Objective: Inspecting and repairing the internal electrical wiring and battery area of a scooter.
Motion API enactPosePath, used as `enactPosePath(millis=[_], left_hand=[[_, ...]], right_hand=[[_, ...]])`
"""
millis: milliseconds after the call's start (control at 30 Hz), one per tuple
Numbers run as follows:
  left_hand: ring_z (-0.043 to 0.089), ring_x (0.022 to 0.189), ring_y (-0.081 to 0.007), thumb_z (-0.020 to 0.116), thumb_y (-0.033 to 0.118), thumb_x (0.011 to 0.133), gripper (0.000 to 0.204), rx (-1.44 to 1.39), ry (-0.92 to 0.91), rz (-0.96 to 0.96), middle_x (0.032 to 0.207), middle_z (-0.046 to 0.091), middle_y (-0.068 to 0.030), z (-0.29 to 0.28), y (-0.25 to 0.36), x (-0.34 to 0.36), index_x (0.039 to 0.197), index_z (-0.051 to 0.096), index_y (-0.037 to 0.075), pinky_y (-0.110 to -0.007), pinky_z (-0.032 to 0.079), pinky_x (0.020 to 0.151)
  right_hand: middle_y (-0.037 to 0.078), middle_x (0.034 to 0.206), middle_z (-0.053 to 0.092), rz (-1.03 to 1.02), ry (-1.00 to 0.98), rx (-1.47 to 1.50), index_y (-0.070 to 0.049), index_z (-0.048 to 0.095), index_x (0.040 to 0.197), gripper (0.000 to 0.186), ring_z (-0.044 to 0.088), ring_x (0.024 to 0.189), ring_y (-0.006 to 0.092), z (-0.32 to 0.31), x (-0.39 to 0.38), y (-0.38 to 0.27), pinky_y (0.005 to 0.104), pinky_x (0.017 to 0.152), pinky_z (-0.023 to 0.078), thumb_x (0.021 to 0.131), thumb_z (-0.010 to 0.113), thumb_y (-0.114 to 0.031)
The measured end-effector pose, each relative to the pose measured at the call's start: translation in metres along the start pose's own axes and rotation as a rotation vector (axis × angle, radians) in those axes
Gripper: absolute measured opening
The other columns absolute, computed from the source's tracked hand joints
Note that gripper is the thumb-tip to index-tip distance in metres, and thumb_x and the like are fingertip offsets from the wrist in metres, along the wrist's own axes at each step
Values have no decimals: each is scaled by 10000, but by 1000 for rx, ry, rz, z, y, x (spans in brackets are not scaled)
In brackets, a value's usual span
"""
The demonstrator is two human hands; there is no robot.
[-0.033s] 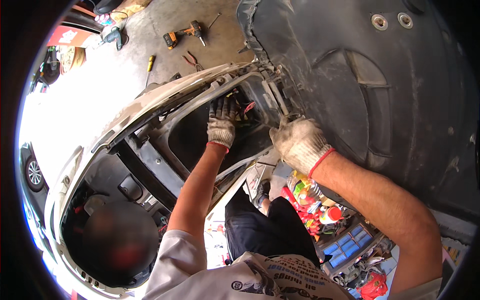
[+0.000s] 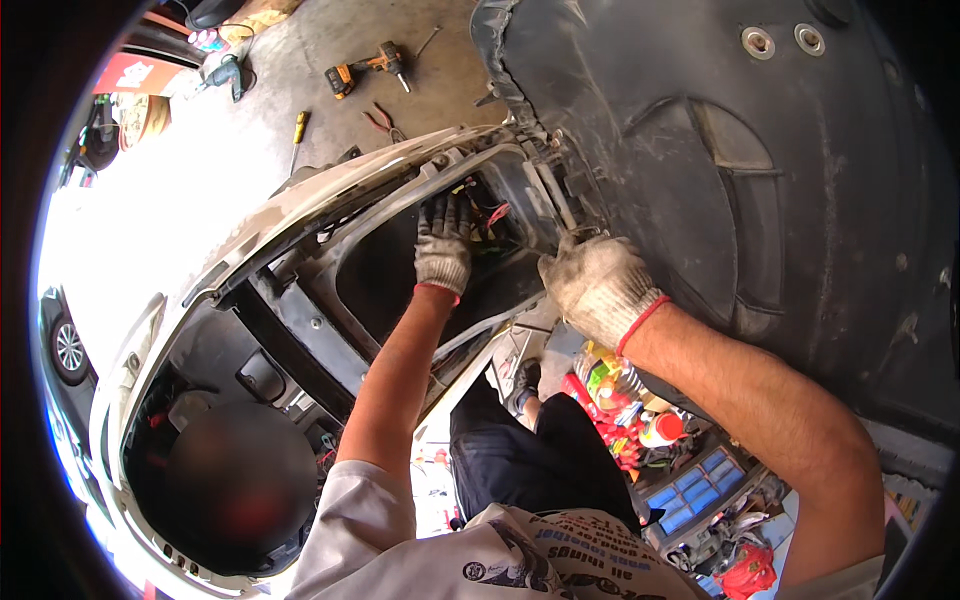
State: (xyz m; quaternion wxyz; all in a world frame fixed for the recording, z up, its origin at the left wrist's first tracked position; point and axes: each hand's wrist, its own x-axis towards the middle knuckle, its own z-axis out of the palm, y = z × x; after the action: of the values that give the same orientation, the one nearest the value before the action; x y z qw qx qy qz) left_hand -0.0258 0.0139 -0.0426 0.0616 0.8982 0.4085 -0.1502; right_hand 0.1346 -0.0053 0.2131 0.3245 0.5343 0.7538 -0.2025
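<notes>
My left hand, in a white knitted glove with blackened fingers, reaches into a dark compartment of a pale scooter-like body. Its fingers are stretched out over the compartment's far part, beside thin red wires. At the right end of the compartment's rim, my right hand wears a similar dirty glove. Its fingers are curled in at the metal hinge; what they hold, if anything, is hidden. A large black panel, scuffed and dusty, stands raised to the right of the hinge.
On the concrete floor beyond lie an orange-black cordless drill, pliers, a yellow-handled screwdriver and a teal power tool. Blue bins and colourful bottles stand lower right. A blurred round patch covers the body's lower left.
</notes>
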Motion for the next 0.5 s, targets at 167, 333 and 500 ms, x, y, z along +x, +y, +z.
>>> enactPosePath(millis=[167, 333, 500], left_hand=[[136, 1447, -267, 231, 254, 959, 549, -92, -115, -15, 1556, 202, -83, -3, 6, 12, 1481, 230, 88, -484, 45, 1176], [156, 1444, -259, 295, 253, 945, 549, -190, 16, 0, 1551, 216, -91, 3, 4, 4, 1470, 267, 97, -516, 49, 1167], [202, 1428, -276, 377, 358, 911, 594, -214, 91, 174, 1532, 266, -85, 8, 10, -5, 1448, 311, 114, -527, 66, 1161]], right_hand=[[160, 961, 647, -24, 21, 0, -80, 631, 1044, 242, 668, 816, 316, 2, 1, 4, 454, 624, 526, 865, 502, -178], [168, 970, 645, 10, 17, 34, -74, 628, 1034, 234, 665, 845, 320, 5, -1, 4, 461, 646, 526, 869, 504, -185], [171, 989, 640, -34, 13, 5, -70, 614, 1071, 253, 665, 865, 312, 4, 1, 5, 449, 657, 530, 876, 490, -174]])
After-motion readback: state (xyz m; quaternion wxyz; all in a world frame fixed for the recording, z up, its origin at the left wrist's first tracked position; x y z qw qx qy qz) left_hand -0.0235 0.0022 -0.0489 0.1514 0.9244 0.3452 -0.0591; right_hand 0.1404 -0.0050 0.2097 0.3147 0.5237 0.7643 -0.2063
